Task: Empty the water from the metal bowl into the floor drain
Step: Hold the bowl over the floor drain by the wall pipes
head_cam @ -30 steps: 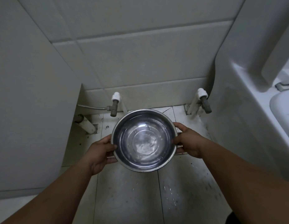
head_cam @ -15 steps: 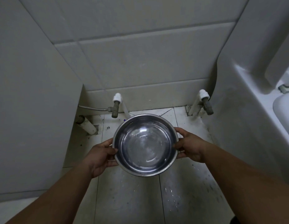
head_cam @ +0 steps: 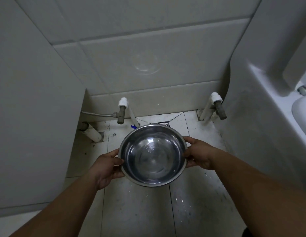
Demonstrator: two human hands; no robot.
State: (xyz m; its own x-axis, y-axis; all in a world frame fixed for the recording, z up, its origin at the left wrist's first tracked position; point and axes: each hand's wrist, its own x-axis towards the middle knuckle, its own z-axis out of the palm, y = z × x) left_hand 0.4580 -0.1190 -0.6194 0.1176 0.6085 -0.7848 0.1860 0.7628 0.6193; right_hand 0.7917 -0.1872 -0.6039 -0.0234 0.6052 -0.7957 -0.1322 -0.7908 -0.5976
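Note:
I hold a round metal bowl (head_cam: 153, 155) with water in it above the tiled floor. My left hand (head_cam: 106, 168) grips its left rim and my right hand (head_cam: 197, 155) grips its right rim. The bowl sits roughly level. Just past its far rim a corner of the square metal floor drain (head_cam: 163, 124) shows; the bowl hides the rest of it.
Two pipe valves stand against the back wall, the left valve (head_cam: 121, 111) and the right valve (head_cam: 218, 106). A white pipe stub (head_cam: 91, 133) lies at the left. A white fixture (head_cam: 261, 117) bounds the right, a wall panel (head_cam: 34, 117) the left.
The bowl and both hands have moved down in view and closer to me, uncovering a corner of the floor drain behind the far rim.

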